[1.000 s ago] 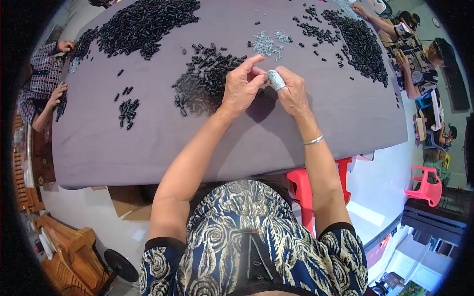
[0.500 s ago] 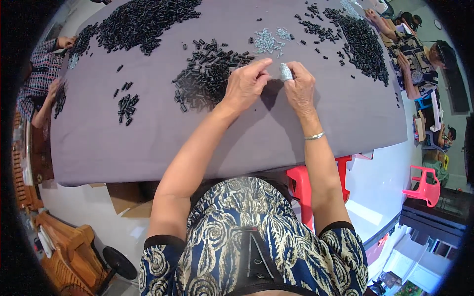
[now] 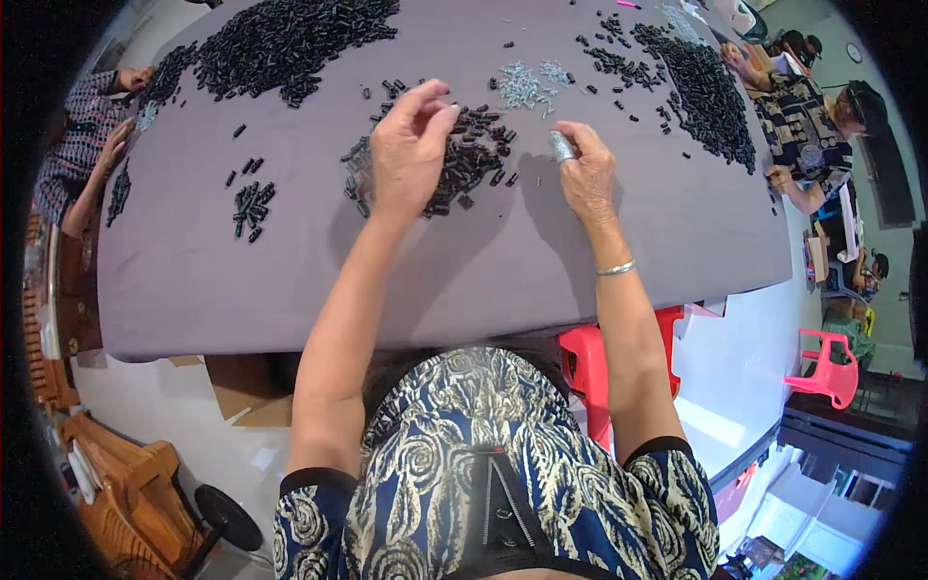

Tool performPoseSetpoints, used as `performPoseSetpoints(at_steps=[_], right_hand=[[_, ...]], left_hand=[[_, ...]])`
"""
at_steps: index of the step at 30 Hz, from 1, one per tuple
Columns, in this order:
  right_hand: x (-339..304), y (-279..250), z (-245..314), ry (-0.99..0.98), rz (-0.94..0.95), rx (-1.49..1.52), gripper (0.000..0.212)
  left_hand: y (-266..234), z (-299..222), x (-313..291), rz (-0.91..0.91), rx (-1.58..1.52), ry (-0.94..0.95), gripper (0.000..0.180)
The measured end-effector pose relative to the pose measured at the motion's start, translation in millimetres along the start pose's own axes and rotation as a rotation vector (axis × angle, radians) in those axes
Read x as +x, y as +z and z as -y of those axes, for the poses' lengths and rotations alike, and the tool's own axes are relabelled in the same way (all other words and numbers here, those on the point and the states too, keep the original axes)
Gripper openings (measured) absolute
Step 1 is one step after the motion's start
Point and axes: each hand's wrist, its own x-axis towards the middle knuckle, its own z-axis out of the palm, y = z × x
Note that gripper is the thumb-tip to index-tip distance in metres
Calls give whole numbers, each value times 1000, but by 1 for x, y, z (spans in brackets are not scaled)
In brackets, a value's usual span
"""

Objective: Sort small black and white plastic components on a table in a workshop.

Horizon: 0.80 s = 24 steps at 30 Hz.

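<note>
Above the pile of small black cylindrical parts hovers my left hand, thumb and forefinger apart, with nothing seen between them. My right hand is just right of that pile, its fingers curled in toward the thumb. A silver-grey wrap covers that thumb. Whether something small is inside the curled fingers is hidden. Beyond the gap between my hands lies a small heap of silvery screw-like pieces. A few loose black parts lie at the pile's right edge.
A grey cloth covers the table. Larger black heaps lie at the far left and far right; a small cluster is at left. People sit at both sides. A red stool stands below the front edge.
My left hand has moved left and up, away from my right hand, to over the black pile, and its fingers have parted. The right hand has barely shifted.
</note>
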Motion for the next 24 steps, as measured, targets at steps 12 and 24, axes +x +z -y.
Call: performPoseSetpoints(at_steps=[12,24], right_hand=[[34,14,5,-322,499,-332,15],[3,2,34,214,447,578,7]], left_hand=[[-21,13,-25,-59,-19,-103,17],[-21,4,-38,113,-129,-163,34]])
